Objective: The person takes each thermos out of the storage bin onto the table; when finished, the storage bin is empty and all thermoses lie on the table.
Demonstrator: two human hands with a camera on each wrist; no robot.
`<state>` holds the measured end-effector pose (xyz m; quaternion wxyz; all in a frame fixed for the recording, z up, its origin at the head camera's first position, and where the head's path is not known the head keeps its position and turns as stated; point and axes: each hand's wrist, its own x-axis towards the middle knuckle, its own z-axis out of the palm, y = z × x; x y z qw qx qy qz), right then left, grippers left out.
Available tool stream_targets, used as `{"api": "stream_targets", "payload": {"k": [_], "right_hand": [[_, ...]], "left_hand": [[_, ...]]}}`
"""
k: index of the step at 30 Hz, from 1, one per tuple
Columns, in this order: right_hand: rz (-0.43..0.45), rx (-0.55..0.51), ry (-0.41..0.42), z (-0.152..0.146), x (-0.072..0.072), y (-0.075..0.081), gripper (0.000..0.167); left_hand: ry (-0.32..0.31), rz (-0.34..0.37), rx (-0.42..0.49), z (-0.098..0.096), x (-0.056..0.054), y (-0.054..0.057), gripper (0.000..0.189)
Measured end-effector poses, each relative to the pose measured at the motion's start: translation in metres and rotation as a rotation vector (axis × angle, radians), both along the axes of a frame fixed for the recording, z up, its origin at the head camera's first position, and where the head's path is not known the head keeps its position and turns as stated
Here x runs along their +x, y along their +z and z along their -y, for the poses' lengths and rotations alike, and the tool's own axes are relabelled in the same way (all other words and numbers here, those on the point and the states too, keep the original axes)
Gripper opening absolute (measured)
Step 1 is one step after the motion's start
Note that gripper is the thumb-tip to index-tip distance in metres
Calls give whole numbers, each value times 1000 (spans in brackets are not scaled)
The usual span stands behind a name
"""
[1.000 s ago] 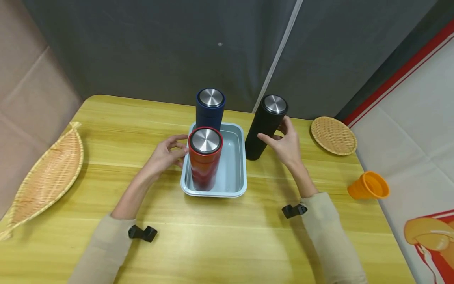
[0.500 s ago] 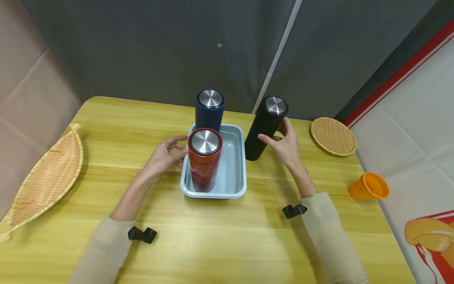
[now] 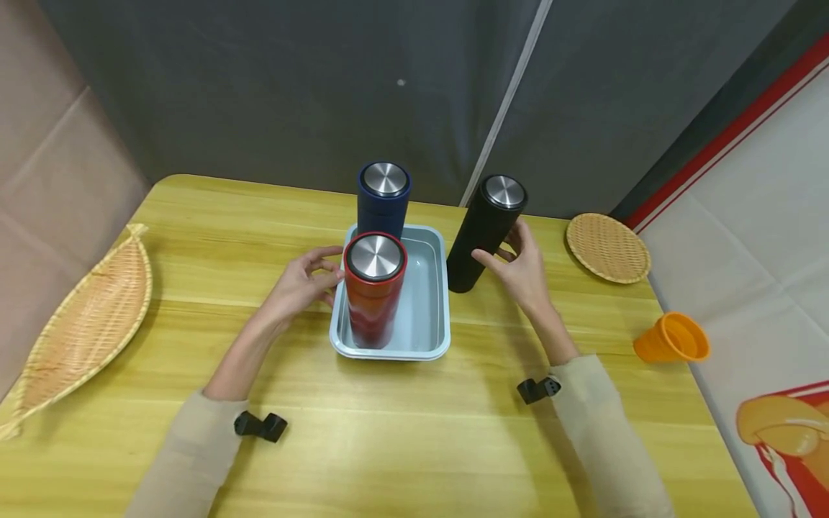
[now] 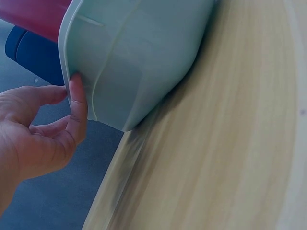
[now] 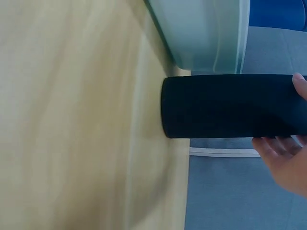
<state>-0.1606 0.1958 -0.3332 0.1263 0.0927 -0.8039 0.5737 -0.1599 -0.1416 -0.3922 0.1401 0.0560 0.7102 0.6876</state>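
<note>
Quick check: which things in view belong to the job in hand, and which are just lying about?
Apparently in the job:
black bottle, held by the right hand
tray, with the left hand at its rim
red bottle
blue bottle

Seemingly lying about:
leaf-shaped basket
round woven mat
orange cup

Two flasks (image 3: pixel 376 309) in tray (image 3: pixel 422 309); third flask (image 3: pixel 478 241) — right.

Both sleeved forearms (image 3: pixel 194 446) reach forward, left fingers (image 4: pixel 78 103) pinching, right fingers (image 5: pixel 268 148) curved opposite the thumb (image 5: pixel 301 87).
</note>
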Motion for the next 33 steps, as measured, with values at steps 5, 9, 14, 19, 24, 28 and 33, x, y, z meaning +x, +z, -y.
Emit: {"api": "stream_targets", "payload": {"k": [5, 9, 14, 19, 24, 28, 33], "right_hand": [[0, -17, 6, -2, 7, -7, 70], [-12, -43, 19, -3, 13, -8, 74], [-20, -62, 18, -5, 27, -5, 74], [-22, -45, -23, -2, 46, -5, 70], [-38, -12, 23, 10, 61, -9, 69], [-25, -1, 141, 34, 75, 11, 70], [0, 15, 285, 57, 81, 15, 84]], "left_hand": [[-3, -3, 1, -1, 0, 0, 53], [-1, -2, 5, 0, -1, 0, 53], [1, 8, 16, 1, -1, -1, 53], [8, 20, 23, 1, -2, -1, 53], [13, 14, 17, 3, -1, -2, 52], [16, 6, 18, 3, 0, -2, 51], [13, 10, 22, 0, 1, -1, 51]]}}
